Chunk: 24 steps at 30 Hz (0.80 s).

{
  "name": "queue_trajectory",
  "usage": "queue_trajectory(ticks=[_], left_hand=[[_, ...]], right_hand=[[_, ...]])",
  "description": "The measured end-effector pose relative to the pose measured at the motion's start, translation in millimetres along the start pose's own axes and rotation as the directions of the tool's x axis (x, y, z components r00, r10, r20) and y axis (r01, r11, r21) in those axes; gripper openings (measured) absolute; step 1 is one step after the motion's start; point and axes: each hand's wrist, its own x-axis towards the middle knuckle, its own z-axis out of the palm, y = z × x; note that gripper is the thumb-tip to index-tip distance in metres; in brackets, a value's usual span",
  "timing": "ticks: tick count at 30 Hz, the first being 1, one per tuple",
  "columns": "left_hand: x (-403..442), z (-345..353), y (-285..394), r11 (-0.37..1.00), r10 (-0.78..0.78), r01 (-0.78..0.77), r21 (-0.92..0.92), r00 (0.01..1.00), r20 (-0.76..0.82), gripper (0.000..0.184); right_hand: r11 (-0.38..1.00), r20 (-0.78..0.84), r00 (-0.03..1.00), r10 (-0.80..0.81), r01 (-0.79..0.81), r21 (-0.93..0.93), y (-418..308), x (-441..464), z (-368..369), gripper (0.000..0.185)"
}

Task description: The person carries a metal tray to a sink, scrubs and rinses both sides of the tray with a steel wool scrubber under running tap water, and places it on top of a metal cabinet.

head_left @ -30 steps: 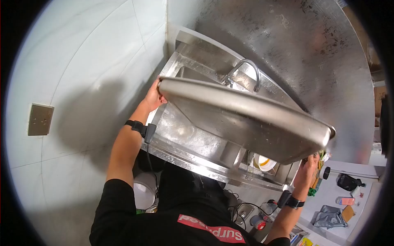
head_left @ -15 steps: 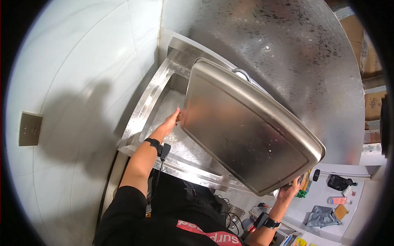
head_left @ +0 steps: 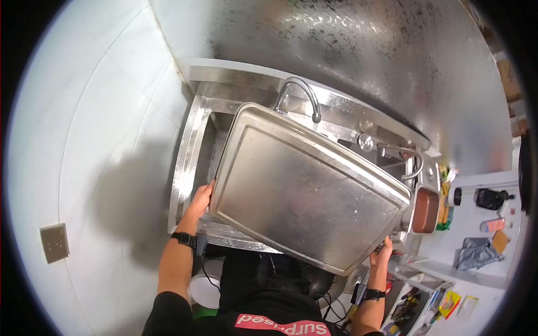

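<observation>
Steel tray (head_left: 311, 193) hangs over a sink (head_left: 188, 154), left hand (head_left: 202, 199) clamped on its left edge, right hand (head_left: 382, 253) on its right edge, gooseneck faucet (head_left: 309, 91) on the far side.

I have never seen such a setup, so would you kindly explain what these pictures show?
There is no machine here: a person works bare-handed, and a camera worn on the head looks forward and down. The left hand and right hand hold a large metal tray, tilted, above a stainless-steel sink. The tray hides much of the sink. Two curved faucets rise beyond it, and a rectangular pan with a reddish-brown inside shows past its right edge. Each wrist wears a black band.
</observation>
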Motion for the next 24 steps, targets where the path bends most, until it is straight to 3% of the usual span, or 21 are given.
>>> queue_trajectory(ticks=[2, 6, 11, 12, 15, 18, 19, 24], left_hand=[[-12.0, -22.1, -7.8, 0.998, -0.03, 0.029, 0.048, 0.999, 0.037, 0.042], [-25.4, 0.5, 15.5, 0.991, 0.044, -0.048, -0.127, 0.999, -0.03, 0.037], [1.9, 23.4, 22.1, 0.993, -0.029, 0.009, -0.122, 0.986, -0.163, 0.049], [5.5, 29.6, 23.5, 0.995, -0.029, 0.011, -0.102, 0.983, -0.18, 0.051], [16.9, 33.7, 12.6, 0.999, -0.02, 0.012, -0.037, 0.978, -0.209, 0.052], [20.8, 49.8, 13.8, 1.0, -0.026, 0.023, -0.014, 0.972, -0.235, 0.05], [20.3, 53.8, 14.2, 1.0, -0.021, 0.02, -0.005, 0.968, -0.251, 0.051], [24.2, 57.2, -4.9, 1.0, -0.023, 0.027, 0.008, 0.951, -0.308, 0.053]], right_hand=[[0.998, -0.046, 0.997, 0.063, -0.063, -0.003, 17.2, 1.6, 9.0, 0.033], [0.987, -0.19, 0.974, 0.124, -0.142, -0.081, 39.6, 23.8, 34.7, 0.036], [0.966, -0.199, 0.98, 0.003, -0.054, -0.252, 49.8, 89.1, 57.8, 0.039], [0.967, -0.147, 0.987, -0.069, 0.03, -0.254, 59.2, 111.9, 51.3, 0.037], [0.862, -0.089, 0.984, -0.156, 0.092, -0.499, 56.4, 153.4, 65.6, 0.033], [0.824, -0.09, 0.982, -0.165, 0.087, -0.56, 60.9, 188.5, 78.0, 0.026], [0.853, -0.052, 0.977, -0.208, 0.155, -0.499, 72.5, 206.0, 72.4, 0.027], [0.552, -0.065, 0.939, -0.339, 0.142, -0.822, 86.1, 232.5, 89.8, 0.038]])
